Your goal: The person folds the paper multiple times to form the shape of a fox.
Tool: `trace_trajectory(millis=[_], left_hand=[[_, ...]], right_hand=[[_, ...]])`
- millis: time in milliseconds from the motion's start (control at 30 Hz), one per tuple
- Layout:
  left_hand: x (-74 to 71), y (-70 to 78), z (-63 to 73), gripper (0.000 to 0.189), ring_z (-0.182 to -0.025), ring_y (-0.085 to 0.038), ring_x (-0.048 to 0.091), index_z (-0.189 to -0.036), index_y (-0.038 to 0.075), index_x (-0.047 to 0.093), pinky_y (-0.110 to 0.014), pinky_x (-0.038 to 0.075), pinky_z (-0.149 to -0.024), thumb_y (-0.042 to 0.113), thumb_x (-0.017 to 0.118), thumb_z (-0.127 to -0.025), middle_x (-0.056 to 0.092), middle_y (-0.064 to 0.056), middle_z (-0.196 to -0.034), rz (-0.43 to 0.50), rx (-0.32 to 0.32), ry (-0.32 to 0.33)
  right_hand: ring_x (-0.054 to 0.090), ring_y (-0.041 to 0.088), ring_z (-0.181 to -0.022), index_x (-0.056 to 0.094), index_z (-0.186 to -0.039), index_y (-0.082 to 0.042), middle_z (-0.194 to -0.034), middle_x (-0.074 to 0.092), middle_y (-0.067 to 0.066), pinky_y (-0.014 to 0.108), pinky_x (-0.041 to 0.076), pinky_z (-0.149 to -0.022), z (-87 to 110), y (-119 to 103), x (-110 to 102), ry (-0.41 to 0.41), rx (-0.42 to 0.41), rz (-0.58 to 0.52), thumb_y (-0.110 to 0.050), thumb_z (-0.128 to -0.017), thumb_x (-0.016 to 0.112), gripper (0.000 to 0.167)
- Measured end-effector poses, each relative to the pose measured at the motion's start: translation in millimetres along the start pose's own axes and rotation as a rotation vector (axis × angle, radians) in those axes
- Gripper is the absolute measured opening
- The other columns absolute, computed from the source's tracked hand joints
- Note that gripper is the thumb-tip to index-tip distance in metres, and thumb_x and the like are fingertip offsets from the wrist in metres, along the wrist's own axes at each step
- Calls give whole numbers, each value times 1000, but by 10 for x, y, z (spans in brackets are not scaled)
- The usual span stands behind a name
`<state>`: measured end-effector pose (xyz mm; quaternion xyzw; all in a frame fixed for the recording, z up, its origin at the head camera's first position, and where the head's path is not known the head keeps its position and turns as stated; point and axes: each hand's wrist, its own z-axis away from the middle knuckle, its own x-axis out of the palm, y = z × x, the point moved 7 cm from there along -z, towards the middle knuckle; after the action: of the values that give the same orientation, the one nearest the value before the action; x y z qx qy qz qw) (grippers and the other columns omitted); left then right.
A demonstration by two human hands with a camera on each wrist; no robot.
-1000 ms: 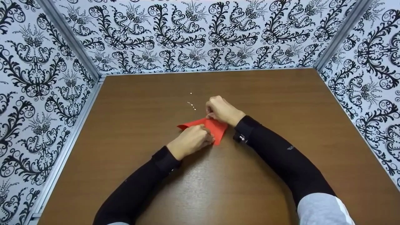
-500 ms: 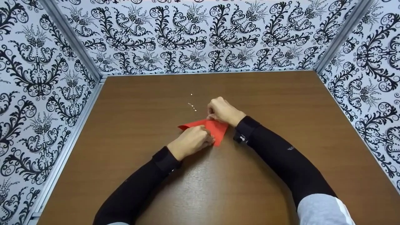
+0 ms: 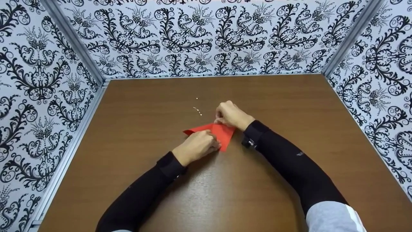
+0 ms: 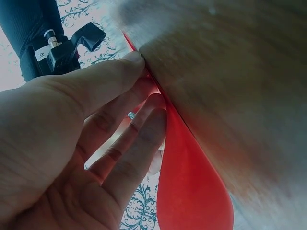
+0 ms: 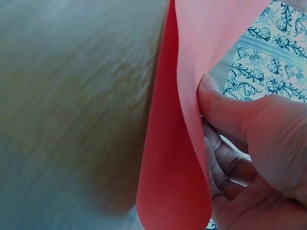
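Observation:
A red sheet of paper (image 3: 224, 132) lies bent over on itself at the middle of the table. Both wrist views show its fold as a rounded, uncreased loop. At the near side my left hand (image 3: 198, 145) pinches the paper's edge, thumb and fingertips close to the tabletop. My right hand (image 3: 232, 114) holds the far edge, its fingers curled. In the right wrist view the right thumb (image 5: 211, 91) presses on the upper layer, while the lower layer stands apart from it near the loop. My left hand covers part of the sheet in the head view.
The brown wooden table (image 3: 145, 106) carries a few tiny white specks (image 3: 198, 111) beyond the paper. Patterned black-and-white panels (image 3: 199, 38) with grey metal frame bars (image 3: 69, 38) enclose the back and both sides.
Both hands keep their hold on the red paper and hardly move. The whole head view has shifted very slightly.

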<state>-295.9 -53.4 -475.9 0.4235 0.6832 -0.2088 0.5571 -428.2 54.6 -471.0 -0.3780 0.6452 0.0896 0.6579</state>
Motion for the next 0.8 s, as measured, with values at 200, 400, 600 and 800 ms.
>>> trace_trajectory(millis=[200,400,600,800], left_hand=[[8,-35,0,15,-88,-23,80,-90,10,84,-41,68,-83,12,90,-103,82,-6,-89,20,-42,-12],[14,-37,3,13,-88,-22,80,-91,9,86,-40,69,-84,12,90,-103,82,-6,-90,19,-45,-17],[23,-25,1,17,-84,-21,78,-87,10,82,-41,68,-81,9,88,-103,80,-7,-87,24,-43,-16],[16,-30,3,15,-85,-23,79,-89,8,84,-41,69,-82,10,89,-103,80,-7,-87,43,-46,-6]], right_hand=[[76,24,-78,85,-86,-2,-90,88,12,41,65,-72,-3,25,-38,17,-16,28,-14,-100,94,21],[75,21,-79,84,-86,-5,-95,90,9,40,65,-75,20,103,-53,3,32,21,-19,-101,94,22],[72,17,-76,86,-87,-7,-97,91,6,35,61,-73,51,168,-42,-16,58,-13,-21,-102,93,22],[73,19,-77,85,-85,-7,-97,91,7,34,59,-74,72,242,-73,-19,78,-16,-21,-102,93,23]])
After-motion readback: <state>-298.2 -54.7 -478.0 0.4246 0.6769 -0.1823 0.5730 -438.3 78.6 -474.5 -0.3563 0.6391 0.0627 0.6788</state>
